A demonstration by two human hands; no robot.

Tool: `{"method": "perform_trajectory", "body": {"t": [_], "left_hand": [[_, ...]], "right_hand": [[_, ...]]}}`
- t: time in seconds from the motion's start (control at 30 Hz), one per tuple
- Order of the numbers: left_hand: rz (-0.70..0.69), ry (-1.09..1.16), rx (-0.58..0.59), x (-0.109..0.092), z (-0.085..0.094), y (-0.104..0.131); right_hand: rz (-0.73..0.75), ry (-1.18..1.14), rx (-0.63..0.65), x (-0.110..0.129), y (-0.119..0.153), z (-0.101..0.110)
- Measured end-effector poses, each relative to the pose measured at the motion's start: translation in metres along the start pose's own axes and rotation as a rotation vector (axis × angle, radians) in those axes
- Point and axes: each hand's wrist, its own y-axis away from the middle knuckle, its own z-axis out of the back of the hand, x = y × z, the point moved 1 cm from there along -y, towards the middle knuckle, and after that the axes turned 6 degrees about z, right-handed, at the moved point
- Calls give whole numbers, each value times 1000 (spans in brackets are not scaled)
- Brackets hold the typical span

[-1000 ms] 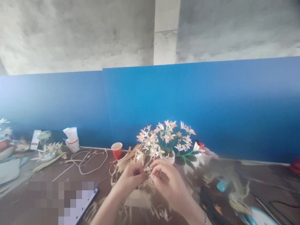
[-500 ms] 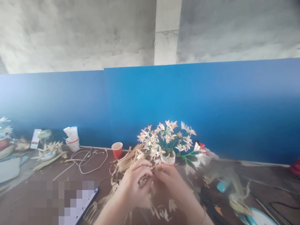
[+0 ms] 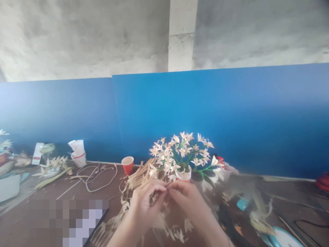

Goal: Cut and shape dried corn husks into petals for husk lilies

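Observation:
Above the front of the table, my left hand [image 3: 149, 197] and my right hand [image 3: 183, 195] meet with their fingertips pinched together. Whatever lies between the fingers is too small to make out. Just behind them stands a bunch of cream-white handmade flowers [image 3: 183, 147] on green stems, set in a white and red paper cup [image 3: 185, 174]. A bundle of dry, straw-coloured strips [image 3: 140, 175] lies behind my left hand. Loose pale petals [image 3: 177, 234] are scattered on the table beneath my wrists.
A red paper cup [image 3: 128, 165] stands left of the bundle, beside a white cable [image 3: 88, 176]. White cups with folded paper [image 3: 77, 152] are further left. A black tool [image 3: 228, 223] and a light-blue object [image 3: 242, 204] lie right. A blue partition [image 3: 164, 109] closes the back.
My right hand's fingers have turned and come closer against my left fingertips. The view has shifted very slightly; the things on the table stay put.

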Motion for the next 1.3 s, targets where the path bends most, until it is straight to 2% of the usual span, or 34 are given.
{"method": "perform_trajectory", "body": {"t": [0.1, 0.23, 0.33, 0.43, 0.57, 0.73, 0.87, 1.0, 1.13, 1.3], "left_hand": [[-10, -42, -32, 0, 1, 0], [28, -45, -2, 0, 0, 1], [98, -43, 22, 3, -2, 2], [173, -31, 30, 7, -4, 3], [153, -54, 30, 6, -6, 2], [28, -147, 59, 4, -4, -1], [36, -168, 101, 4, -3, -3], [195, -92, 165, 4, -5, -4], [416, 163, 299, 8, -8, -2], [552, 327, 354, 13, -5, -2]], "right_hand": [[122, 150, -30, 0, 1, -1], [229, 291, -80, -4, 2, -1], [186, 253, -91, -7, 0, 0], [31, 95, -55, -8, -2, 0], [-133, -71, 12, -8, -4, -1], [-105, 42, 2, -11, -7, 3], [15, 283, 26, -9, -8, 6], [169, 515, 64, -1, -1, 5], [327, 705, 59, -1, 4, 2], [410, 749, 30, -7, 5, 2]]}}
